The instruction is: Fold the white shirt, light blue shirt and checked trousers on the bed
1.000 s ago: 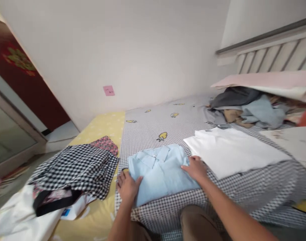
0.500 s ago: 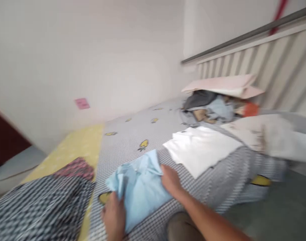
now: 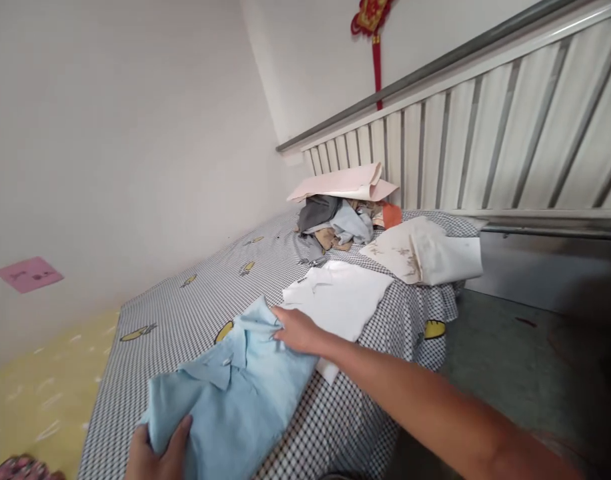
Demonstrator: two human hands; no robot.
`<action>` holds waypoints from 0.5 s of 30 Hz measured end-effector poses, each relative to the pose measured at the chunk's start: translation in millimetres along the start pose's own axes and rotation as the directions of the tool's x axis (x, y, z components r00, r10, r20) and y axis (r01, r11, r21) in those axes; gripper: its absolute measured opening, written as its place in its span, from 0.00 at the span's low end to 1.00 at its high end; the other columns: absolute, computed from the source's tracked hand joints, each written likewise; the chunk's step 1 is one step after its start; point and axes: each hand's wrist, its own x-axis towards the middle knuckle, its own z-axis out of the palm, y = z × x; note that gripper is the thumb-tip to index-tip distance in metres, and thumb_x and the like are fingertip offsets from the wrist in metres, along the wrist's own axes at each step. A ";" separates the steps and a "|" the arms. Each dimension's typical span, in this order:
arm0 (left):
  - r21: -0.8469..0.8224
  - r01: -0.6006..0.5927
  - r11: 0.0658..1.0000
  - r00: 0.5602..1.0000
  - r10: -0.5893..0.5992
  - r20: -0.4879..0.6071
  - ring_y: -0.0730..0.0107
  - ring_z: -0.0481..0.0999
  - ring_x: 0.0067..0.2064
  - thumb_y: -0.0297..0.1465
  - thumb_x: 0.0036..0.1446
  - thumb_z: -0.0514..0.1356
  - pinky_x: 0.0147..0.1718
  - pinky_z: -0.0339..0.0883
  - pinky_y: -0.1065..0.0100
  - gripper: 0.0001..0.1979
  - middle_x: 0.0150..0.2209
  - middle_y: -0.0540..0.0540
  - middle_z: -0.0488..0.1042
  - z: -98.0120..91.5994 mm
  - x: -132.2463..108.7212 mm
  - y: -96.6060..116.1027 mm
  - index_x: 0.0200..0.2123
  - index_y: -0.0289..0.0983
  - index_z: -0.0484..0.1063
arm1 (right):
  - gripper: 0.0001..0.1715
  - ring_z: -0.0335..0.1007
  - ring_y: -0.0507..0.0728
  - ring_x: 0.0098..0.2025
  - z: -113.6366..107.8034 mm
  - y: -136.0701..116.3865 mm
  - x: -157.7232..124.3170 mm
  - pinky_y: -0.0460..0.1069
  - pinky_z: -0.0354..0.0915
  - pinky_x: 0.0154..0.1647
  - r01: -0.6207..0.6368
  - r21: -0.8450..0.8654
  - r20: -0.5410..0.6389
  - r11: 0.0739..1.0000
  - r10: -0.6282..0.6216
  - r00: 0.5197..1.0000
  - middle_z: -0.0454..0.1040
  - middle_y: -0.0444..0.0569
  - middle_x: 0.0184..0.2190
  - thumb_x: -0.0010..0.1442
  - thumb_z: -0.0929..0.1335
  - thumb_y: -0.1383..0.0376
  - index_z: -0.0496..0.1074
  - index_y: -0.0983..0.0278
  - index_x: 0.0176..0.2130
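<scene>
A folded light blue collared shirt [image 3: 235, 400] lies on the checked bedsheet [image 3: 195, 300]. My left hand [image 3: 158, 453] grips its near left edge, thumb on top of the cloth. My right hand [image 3: 298, 330] grips the shirt's right side near the collar. Just beyond my right hand lies a folded white garment [image 3: 340, 297].
A heap of mixed clothes [image 3: 335, 223] sits at the bed's far end under a pink sheet [image 3: 343, 183]. A cream printed cloth [image 3: 420, 253] hangs over the bed corner. A slatted railing [image 3: 485, 140] and grey floor [image 3: 510, 347] lie to the right. A yellow sheet [image 3: 30, 387] lies at left.
The view has swung right. Both hands have taken hold of the blue shirt and carried it toward the white garment; the checked garment pile has left the view.
</scene>
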 end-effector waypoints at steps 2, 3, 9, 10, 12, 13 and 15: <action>-0.048 0.042 0.998 0.997 -0.039 0.071 0.52 0.76 0.33 0.55 0.43 0.63 0.32 0.72 0.53 0.28 0.31 0.47 0.75 17.5 -10.5 40.8 0.40 0.40 0.68 | 0.20 0.76 0.61 0.48 -33.8 17.5 8.5 0.48 0.62 0.39 -0.010 -0.043 -0.039 0.999 0.008 0.999 0.81 0.48 0.47 0.59 0.71 0.63 0.72 0.58 0.52; -0.074 0.052 0.996 0.994 -0.044 0.102 0.51 0.76 0.34 0.54 0.44 0.63 0.33 0.71 0.53 0.29 0.33 0.47 0.75 27.2 -15.3 60.3 0.42 0.40 0.68 | 0.20 0.75 0.61 0.48 -50.8 27.9 12.6 0.48 0.62 0.40 -0.020 -0.065 -0.061 0.998 0.016 0.998 0.81 0.48 0.47 0.59 0.71 0.63 0.72 0.58 0.52; -0.233 -0.095 0.968 0.973 0.140 0.181 0.57 0.74 0.37 0.47 0.48 0.62 0.36 0.68 0.58 0.20 0.35 0.50 0.72 108.4 -34.6 146.7 0.39 0.42 0.64 | 0.22 0.72 0.63 0.55 -141.3 101.1 35.1 0.50 0.63 0.48 -0.150 -0.195 -0.212 0.969 0.108 0.971 0.78 0.52 0.53 0.58 0.71 0.67 0.72 0.61 0.53; -0.255 -0.121 0.959 0.964 0.174 0.199 0.58 0.73 0.37 0.45 0.49 0.62 0.36 0.67 0.59 0.18 0.34 0.50 0.71 124.2 -37.4 154.6 0.39 0.42 0.64 | 0.23 0.71 0.64 0.56 -152.5 112.8 37.4 0.50 0.64 0.49 -0.178 -0.212 -0.232 0.961 0.128 0.964 0.78 0.52 0.54 0.58 0.71 0.67 0.72 0.61 0.54; -0.294 -0.142 0.945 0.943 0.220 0.249 0.60 0.73 0.36 0.43 0.51 0.61 0.35 0.65 0.61 0.16 0.34 0.51 0.71 153.9 -42.9 164.9 0.39 0.43 0.63 | 0.25 0.70 0.64 0.57 -169.5 134.2 40.1 0.51 0.64 0.51 -0.232 -0.240 -0.264 0.943 0.166 0.950 0.77 0.52 0.55 0.57 0.71 0.67 0.73 0.61 0.55; -0.308 -0.144 0.940 0.933 0.232 0.273 0.61 0.72 0.36 0.43 0.52 0.61 0.35 0.65 0.62 0.15 0.33 0.52 0.71 167.2 -45.1 167.5 0.39 0.43 0.63 | 0.26 0.70 0.65 0.57 -175.0 143.8 40.7 0.51 0.64 0.51 -0.256 -0.252 -0.277 0.933 0.184 0.943 0.77 0.52 0.56 0.57 0.72 0.67 0.73 0.60 0.55; -0.326 -0.137 0.935 0.922 0.240 0.303 0.62 0.72 0.36 0.41 0.54 0.61 0.34 0.64 0.62 0.13 0.33 0.52 0.70 189.4 -47.7 168.3 0.38 0.43 0.63 | 0.27 0.71 0.65 0.57 -179.9 161.3 41.2 0.52 0.65 0.51 -0.296 -0.271 -0.296 0.916 0.213 0.931 0.76 0.52 0.56 0.57 0.72 0.67 0.72 0.60 0.57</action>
